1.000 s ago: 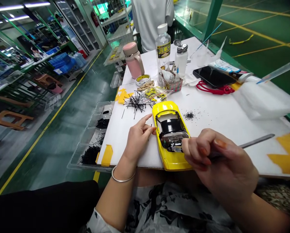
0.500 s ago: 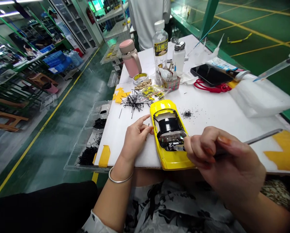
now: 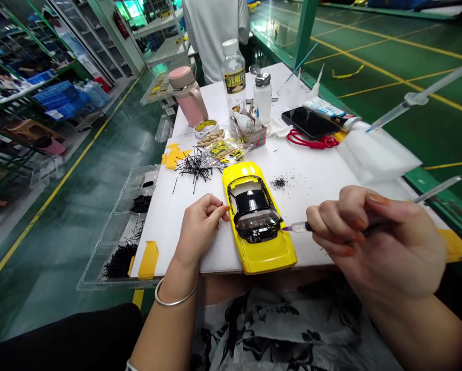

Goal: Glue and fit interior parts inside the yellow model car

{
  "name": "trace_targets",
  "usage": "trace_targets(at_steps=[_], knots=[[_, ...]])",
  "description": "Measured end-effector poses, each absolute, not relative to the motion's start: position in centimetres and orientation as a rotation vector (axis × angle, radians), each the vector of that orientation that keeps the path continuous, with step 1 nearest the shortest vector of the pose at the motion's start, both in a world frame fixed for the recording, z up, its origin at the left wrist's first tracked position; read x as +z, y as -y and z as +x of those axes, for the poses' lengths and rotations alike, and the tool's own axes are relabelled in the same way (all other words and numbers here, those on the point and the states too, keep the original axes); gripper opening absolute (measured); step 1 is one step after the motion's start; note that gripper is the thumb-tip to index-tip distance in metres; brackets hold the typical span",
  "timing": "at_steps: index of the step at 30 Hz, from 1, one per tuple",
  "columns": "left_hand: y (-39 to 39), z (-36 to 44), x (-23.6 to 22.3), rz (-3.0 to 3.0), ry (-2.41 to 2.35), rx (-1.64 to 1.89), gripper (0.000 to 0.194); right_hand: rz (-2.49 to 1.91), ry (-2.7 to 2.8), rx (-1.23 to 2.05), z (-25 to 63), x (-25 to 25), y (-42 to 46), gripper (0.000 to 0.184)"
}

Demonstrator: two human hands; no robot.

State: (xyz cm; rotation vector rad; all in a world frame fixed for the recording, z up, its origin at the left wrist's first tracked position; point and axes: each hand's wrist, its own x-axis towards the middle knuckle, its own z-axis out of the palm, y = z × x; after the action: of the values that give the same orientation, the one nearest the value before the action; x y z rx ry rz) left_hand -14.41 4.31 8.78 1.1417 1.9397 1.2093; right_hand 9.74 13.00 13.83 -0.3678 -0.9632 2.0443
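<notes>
A yellow model car body (image 3: 269, 252) with a black roof and interior parts lies on the white tabletop in front of me. My left hand (image 3: 202, 221) is beside its left side, thumb and forefinger pinched together at the edge. Whatever small piece those fingertips may hold is hidden. In my right hand (image 3: 370, 232) I grip a slim syringe (image 3: 300, 226) with a clear barrel and a purple tip. That tip points left and meets the car body near the right end of the windscreen, though contact is hard to judge.
Thin black sticks (image 3: 194, 167), a bag of yellow parts (image 3: 225, 150) and scattered black bits (image 3: 279, 183) lie beyond the car. Farther back stand a pink flask (image 3: 188, 98), a bottle (image 3: 234, 77) and a phone (image 3: 310, 122). Another syringe (image 3: 412, 100) sticks out over white foam (image 3: 378, 154).
My right hand has drawn the syringe back to the right, from over the windscreen to the car's edge. My left forefinger has curled in toward the thumb. The view has shifted slightly.
</notes>
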Motion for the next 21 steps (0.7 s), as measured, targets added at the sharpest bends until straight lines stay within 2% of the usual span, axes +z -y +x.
trace_targets(at_steps=[8, 12, 14, 18, 21], knots=[[-4.3, -14.3, 8.8, 1.134, -1.926, 1.189, 0.022, -0.403, 0.998, 2.050, 9.5, 13.7, -13.2, 0.032], [-4.5, -14.5, 8.8, 1.161, -1.946, 1.173, 0.020, -0.391, 1.189, 2.024, 9.5, 13.8, -13.4, 0.036], [-4.5, -14.7, 8.8, 1.186, -1.992, 1.257, 0.017, -0.348, 1.443, 1.992, 9.4, 14.1, -13.6, 0.040], [-3.3, -14.0, 9.0, 1.124, -2.086, 1.646, 0.020, -0.085, 1.991, 1.933, 9.8, 15.5, -14.5, 0.047], [-0.9, -11.7, 9.2, 1.318, -2.236, 1.655, 0.022, -0.198, 1.858, 1.845, 10.7, 16.4, -15.3, 0.051]])
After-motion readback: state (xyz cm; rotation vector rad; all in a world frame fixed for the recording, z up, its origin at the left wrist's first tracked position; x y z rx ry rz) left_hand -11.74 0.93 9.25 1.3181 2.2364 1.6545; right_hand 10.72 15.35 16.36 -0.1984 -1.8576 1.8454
